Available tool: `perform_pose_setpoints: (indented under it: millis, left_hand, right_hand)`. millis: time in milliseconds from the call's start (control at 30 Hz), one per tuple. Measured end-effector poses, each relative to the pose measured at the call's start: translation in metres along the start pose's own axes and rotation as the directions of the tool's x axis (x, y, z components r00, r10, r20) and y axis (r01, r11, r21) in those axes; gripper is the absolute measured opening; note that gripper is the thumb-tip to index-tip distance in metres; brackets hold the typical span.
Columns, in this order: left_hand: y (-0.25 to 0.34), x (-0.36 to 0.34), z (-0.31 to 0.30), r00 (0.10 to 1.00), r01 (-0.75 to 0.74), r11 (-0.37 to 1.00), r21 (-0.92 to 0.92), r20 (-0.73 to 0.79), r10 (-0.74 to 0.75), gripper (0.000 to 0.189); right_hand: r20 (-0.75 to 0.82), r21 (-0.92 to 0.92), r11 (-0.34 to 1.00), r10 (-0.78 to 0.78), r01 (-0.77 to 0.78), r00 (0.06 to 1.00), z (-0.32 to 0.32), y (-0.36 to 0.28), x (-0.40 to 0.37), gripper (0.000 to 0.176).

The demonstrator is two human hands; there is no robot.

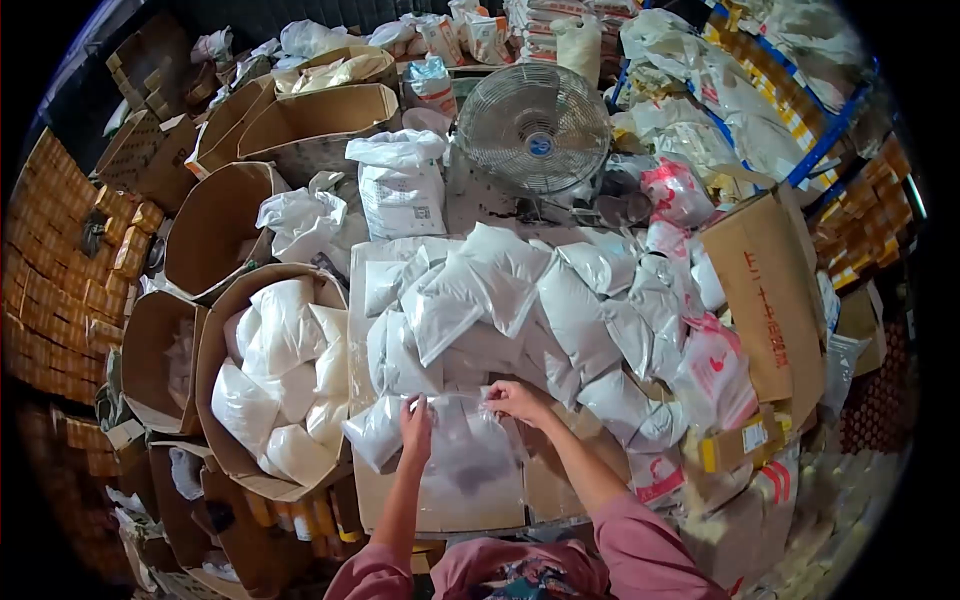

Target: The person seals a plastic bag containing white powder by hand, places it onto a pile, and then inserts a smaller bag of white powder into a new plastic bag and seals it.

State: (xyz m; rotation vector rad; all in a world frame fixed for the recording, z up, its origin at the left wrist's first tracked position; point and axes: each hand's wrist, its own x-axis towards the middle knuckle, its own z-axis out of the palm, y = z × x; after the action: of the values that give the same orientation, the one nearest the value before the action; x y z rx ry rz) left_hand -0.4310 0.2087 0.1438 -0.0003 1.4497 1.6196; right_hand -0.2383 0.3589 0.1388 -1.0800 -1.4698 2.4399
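Observation:
A clear plastic bag (468, 455) is stretched out at the near side of the work surface. My left hand (416, 425) pinches its upper left corner, and my right hand (515, 402) pinches the upper right one. Fingers on both hands are closed. Whether the bag holds anything is hard to tell. Just beyond the hands lies a heap of filled white bags (480, 290). One filled bag (375, 435) rests left of my left hand. Flat cardboard (570, 465) shows beneath, to the right.
An open carton of filled white bags (285, 370) stands at the left. Behind the heap are a metal fan (535, 130) and an upright white sack (400, 190). On the right are a large cardboard box (765, 300) and red-printed plastic bags (715, 370).

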Motion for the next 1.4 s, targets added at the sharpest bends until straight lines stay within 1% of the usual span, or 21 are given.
perform_pose_setpoints:
  millis: [133,167,233,333,367,500,600,633,667,700,733,800,833,867,900,1000,1067,1133,1233,1333,1400]
  left_hand:
    - [0.019,0.050,0.025,0.998,0.044,0.999,0.000,-0.036,-0.044,0.032]
    - [0.011,0.067,0.025,0.998,-0.044,0.995,0.085,-0.033,0.047,0.030]
    - [0.020,0.080,0.037,0.990,0.100,0.995,0.013,-0.097,-0.098,0.031]
    - [0.030,0.089,0.048,0.972,0.202,0.973,-0.111,-0.101,-0.213,0.034]
    - [0.024,0.094,0.048,0.972,0.203,0.962,-0.181,-0.080,-0.220,0.033]
    - [0.010,0.101,0.030,0.976,0.213,0.943,-0.255,0.019,-0.215,0.017]
    - [0.025,0.091,0.031,0.992,0.125,0.987,-0.105,0.038,-0.122,0.012]
    - [0.034,0.085,0.028,0.997,0.023,1.000,-0.008,0.067,-0.022,0.012]
    - [0.038,0.073,0.026,0.996,0.064,0.995,-0.080,0.064,-0.059,0.012]
    - [0.059,0.051,0.037,0.994,0.104,0.983,-0.152,0.061,-0.095,0.013]
    - [0.080,0.028,0.049,0.990,0.141,0.964,-0.224,0.058,-0.132,0.013]
    - [0.120,-0.037,0.065,0.997,0.045,0.990,-0.136,-0.059,-0.053,0.015]
    - [0.131,-0.063,0.062,0.999,0.054,0.997,-0.062,0.001,-0.054,0.016]
    - [0.130,-0.086,0.054,0.996,0.063,0.998,0.015,0.055,-0.064,0.017]
    - [0.118,-0.103,0.045,0.993,0.099,0.995,0.010,0.070,-0.099,0.017]
    - [0.087,-0.146,0.037,0.918,0.337,0.932,0.136,0.173,-0.358,0.014]
    - [0.035,-0.157,0.035,0.847,0.456,0.874,0.170,0.218,-0.484,0.012]
    - [0.013,-0.186,0.054,0.761,0.591,0.783,0.192,0.187,-0.621,0.016]
    - [-0.058,-0.202,0.044,0.713,0.615,0.772,0.159,0.307,-0.631,0.022]
    - [-0.058,-0.238,0.058,0.737,0.472,0.833,0.288,0.389,-0.552,0.027]
    - [-0.076,-0.244,0.052,0.740,0.403,0.819,0.409,0.381,-0.554,0.031]
  right_hand:
    - [-0.253,0.031,0.967,-0.237,0.252,0.938,-0.011,-0.033,0.062,0.037]
    - [-0.323,-0.116,0.967,-0.255,0.229,0.912,-0.014,-0.040,0.075,0.037]
    - [-0.437,-0.395,0.908,-0.317,0.137,0.842,-0.019,-0.059,0.096,0.040]
    - [-0.474,-0.513,0.848,-0.409,0.132,0.780,-0.029,-0.065,0.136,0.043]
    - [-0.533,-0.547,0.837,-0.357,0.010,0.767,-0.028,-0.071,0.144,0.043]
    - [-0.536,-0.284,0.953,-0.063,-0.109,0.842,-0.022,-0.099,0.148,0.042]
    - [-0.514,-0.247,0.955,-0.271,0.161,0.814,-0.023,-0.074,0.151,0.037]
    - [-0.460,-0.337,0.898,-0.420,0.284,0.782,-0.011,-0.080,0.131,0.033]
    - [-0.416,-0.556,0.762,-0.601,0.332,0.682,0.000,-0.074,0.116,0.030]
    - [-0.400,-0.367,0.849,-0.513,0.380,0.760,0.017,-0.085,0.083,0.031]
    - [-0.451,-0.273,0.864,-0.503,0.423,0.737,0.030,-0.076,0.061,0.032]
    - [-0.556,-0.008,0.947,-0.272,0.322,0.785,0.066,-0.100,-0.027,0.032]
    - [-0.585,0.091,0.947,-0.199,0.307,0.786,0.081,-0.095,-0.063,0.030]
    - [-0.650,-0.013,0.956,-0.230,0.293,0.724,0.092,-0.080,-0.096,0.023]
    - [-0.620,0.355,0.879,-0.031,0.317,0.784,0.112,-0.096,-0.139,0.015]
    - [-0.702,0.530,0.813,0.263,0.240,0.661,0.125,-0.074,-0.203,0.012]
    - [-0.748,0.550,0.774,0.291,0.313,0.596,0.116,-0.028,-0.225,0.014]
    - [-0.730,0.571,0.735,0.251,0.366,0.635,0.096,0.010,-0.249,0.019]
    - [-0.755,0.543,0.747,0.235,0.383,0.612,0.072,0.047,-0.283,0.016]
    - [-0.838,0.407,0.860,0.217,0.307,0.501,0.060,0.053,-0.317,0.012]
    - [-0.778,0.378,0.900,0.181,0.219,0.601,0.045,0.071,-0.342,0.013]
